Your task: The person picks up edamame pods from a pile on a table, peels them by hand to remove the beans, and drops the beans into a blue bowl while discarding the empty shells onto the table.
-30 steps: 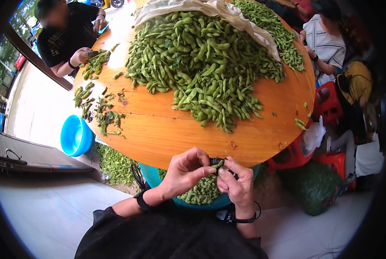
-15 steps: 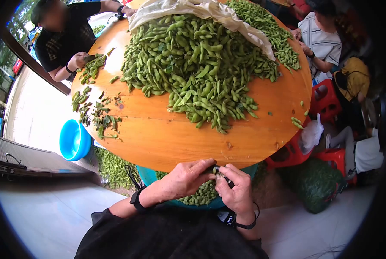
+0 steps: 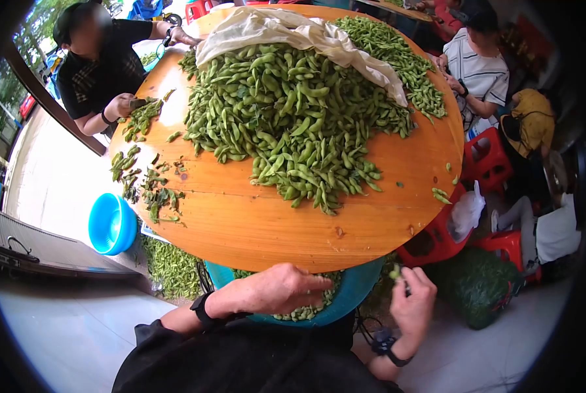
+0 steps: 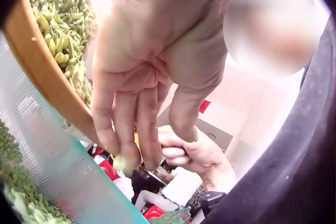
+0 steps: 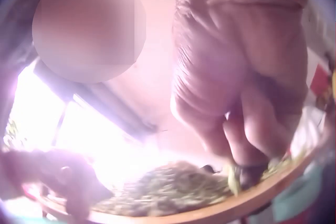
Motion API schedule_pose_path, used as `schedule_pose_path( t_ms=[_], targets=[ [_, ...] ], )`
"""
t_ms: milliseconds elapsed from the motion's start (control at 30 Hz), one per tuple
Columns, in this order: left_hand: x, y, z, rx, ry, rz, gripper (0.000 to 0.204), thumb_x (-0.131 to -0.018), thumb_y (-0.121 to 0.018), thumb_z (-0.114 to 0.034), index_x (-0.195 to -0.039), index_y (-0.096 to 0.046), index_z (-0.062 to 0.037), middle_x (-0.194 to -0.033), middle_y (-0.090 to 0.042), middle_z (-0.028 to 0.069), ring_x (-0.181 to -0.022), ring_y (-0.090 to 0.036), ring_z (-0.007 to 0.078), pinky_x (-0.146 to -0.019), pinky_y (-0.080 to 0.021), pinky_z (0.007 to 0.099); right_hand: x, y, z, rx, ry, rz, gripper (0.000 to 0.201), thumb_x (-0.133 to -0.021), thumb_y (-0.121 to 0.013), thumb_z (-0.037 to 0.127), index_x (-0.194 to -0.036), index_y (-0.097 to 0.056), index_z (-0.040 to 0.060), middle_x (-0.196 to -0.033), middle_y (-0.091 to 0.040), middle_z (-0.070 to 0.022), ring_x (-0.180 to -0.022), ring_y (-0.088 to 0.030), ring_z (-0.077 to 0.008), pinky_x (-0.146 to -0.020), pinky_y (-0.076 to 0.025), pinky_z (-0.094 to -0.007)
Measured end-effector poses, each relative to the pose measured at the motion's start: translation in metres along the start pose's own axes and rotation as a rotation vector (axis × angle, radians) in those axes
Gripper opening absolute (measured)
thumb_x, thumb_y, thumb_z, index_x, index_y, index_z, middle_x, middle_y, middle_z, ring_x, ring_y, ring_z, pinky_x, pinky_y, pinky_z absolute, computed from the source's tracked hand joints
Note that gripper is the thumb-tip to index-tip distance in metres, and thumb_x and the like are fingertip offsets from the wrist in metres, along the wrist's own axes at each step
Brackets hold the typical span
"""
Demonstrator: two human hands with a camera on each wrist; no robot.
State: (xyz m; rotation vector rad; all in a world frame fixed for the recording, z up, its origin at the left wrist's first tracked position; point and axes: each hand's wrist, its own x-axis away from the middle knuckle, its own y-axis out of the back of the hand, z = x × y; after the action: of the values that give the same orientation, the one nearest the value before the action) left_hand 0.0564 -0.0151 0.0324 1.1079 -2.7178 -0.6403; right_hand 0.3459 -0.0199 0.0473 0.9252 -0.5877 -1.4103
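Observation:
My left hand (image 3: 286, 288) hangs over the teal basin (image 3: 358, 288) below the table edge. In the left wrist view its fingers are loose and slightly bent, with a pale green blurred bit (image 4: 125, 165) at the fingertips. My right hand (image 3: 413, 302) is to the right of the basin, fingers curled. It pinches a green pod (image 5: 233, 180), and something dark (image 5: 251, 174) shows at the same fingertips. Shelled beans (image 3: 299, 314) lie in the basin, partly hidden by the left hand.
A large heap of green soybean pods (image 3: 286, 118) covers the wooden table (image 3: 273, 236), under a white cloth (image 3: 293, 26). A blue bowl (image 3: 113, 224) stands at left beside pods (image 3: 171, 265) on the floor. Red stools (image 3: 489, 157) and a dark green sack (image 3: 479, 285) are at right; two people sit across.
My hands were together over the basin on a pod. They have parted: the right moved right with a pod at its fingertips, while the left stays over the basin with fingers loosened.

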Motion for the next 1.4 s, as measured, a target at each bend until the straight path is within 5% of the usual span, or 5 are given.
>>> schedule_pose_path(
  t_ms=[167,367,733,1067,1400],
  targets=[
    [-0.040,0.035,0.013,-0.753,-0.025,-0.489,0.046,-0.074,-0.058,0.005,-0.118,-0.063,-0.0060,-0.100,-0.057,0.0128,-0.090,-0.060,0.0299,-0.071,-0.054,0.0383,0.008,0.019,-0.037,0.197,-0.086,0.081,0.025,-0.079,-0.059,-0.001,-0.104,-0.061,-0.0052,-0.084,-0.060,-0.0244,-0.080,-0.059,-0.0442,-0.070,-0.046,-0.0491],
    [-0.074,0.068,0.032,-0.972,-0.111,-0.386,0.036,-0.073,-0.061,-0.005,-0.108,-0.067,-0.0081,-0.099,-0.045,0.0112,-0.093,-0.052,0.0271,-0.074,-0.051,0.0373,-0.008,-0.002,-0.012,-0.003,-0.028,-0.028,0.020,-0.085,-0.058,-0.003,-0.105,-0.061,-0.0045,-0.087,-0.060,-0.0225,-0.078,-0.060,-0.0423,-0.068,-0.046,-0.0474],
    [-0.055,0.058,0.024,-0.854,-0.166,-0.478,0.030,-0.073,-0.068,-0.002,-0.102,-0.071,-0.0109,-0.096,-0.058,0.0105,-0.082,-0.060,0.0277,-0.068,-0.053,0.0376,-0.023,-0.049,0.031,-0.535,-0.053,0.044,0.020,-0.086,-0.059,-0.004,-0.105,-0.066,-0.0049,-0.082,-0.065,-0.0151,-0.070,-0.064,-0.0223,-0.064,-0.049,-0.0303],
    [-0.023,0.012,0.004,0.614,0.264,-0.425,0.013,-0.095,-0.064,-0.004,-0.106,-0.063,0.0017,-0.077,-0.063,0.0023,-0.067,-0.064,0.0086,-0.059,-0.053,0.0242,-0.023,-0.067,0.057,-1.298,-0.235,0.319,0.024,-0.097,-0.054,0.000,-0.118,-0.058,-0.0107,-0.079,-0.051,0.0004,-0.057,-0.044,-0.0034,-0.047,-0.037,-0.0212],
    [-0.022,-0.013,0.006,-0.181,0.024,-0.723,0.014,-0.085,-0.072,0.001,-0.097,-0.065,0.0016,-0.076,-0.064,0.0059,-0.064,-0.065,0.0116,-0.057,-0.052,0.0260,-0.019,-0.069,0.055,-1.365,-0.293,0.365,0.027,-0.098,-0.054,0.000,-0.122,-0.055,-0.0115,-0.082,-0.049,0.0004,-0.058,-0.043,-0.0037,-0.048,-0.035,-0.0213]
  ],
)
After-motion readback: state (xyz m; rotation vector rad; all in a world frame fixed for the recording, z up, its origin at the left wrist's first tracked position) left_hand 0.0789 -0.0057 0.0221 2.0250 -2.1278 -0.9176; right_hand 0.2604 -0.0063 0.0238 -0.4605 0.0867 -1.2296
